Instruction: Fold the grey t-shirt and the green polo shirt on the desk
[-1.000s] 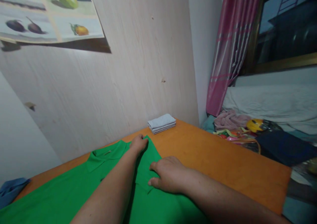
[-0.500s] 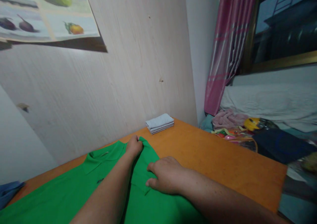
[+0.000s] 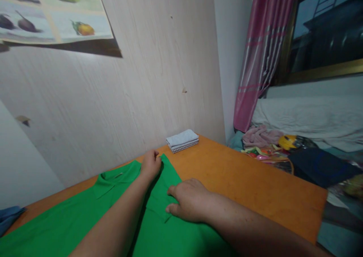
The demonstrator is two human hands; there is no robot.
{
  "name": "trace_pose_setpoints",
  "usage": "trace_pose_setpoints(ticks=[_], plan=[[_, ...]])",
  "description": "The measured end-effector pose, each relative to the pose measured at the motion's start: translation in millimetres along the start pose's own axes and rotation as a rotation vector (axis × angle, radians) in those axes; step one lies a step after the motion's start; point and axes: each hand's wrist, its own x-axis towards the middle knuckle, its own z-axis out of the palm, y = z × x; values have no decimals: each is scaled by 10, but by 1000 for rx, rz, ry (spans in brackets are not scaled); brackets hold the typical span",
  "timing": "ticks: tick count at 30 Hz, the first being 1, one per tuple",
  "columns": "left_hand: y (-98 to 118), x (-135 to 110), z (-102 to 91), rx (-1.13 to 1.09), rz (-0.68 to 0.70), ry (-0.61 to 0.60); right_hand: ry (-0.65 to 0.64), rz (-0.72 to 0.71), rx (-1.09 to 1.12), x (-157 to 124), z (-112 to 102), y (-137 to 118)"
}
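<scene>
The green collared cloth shirt looks limp, light; pinch its shoulders. Left hand: fingers curled, grip unclear; right hand: fingers parted, empty.

The green shirt is plain and bright, with a turned-down collar and a small pale tag inside the neck. It lies spread on the bench, collar toward the back edge, its left part running to the near left and out of view at the bottom. Toward the right, a flap lies doubled over the body, its peak near the back edge, with a seam crossing it and slight creases below.
</scene>
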Motion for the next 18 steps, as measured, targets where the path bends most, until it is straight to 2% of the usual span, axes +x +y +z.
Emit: trace_pose_setpoints(ticks=[3,6,12,18], plan=[[46,-97,14,82,149,-81,7,-5,-12,6,14,4],[55,-138,103,152,228,-198,6,-4,-17,15,25,9],[21,-100,216,272,197,-330,-2,-2,8,5,7,18],[38,-109,182,302,171,-369,-13,-10,15,-10,0,33]])
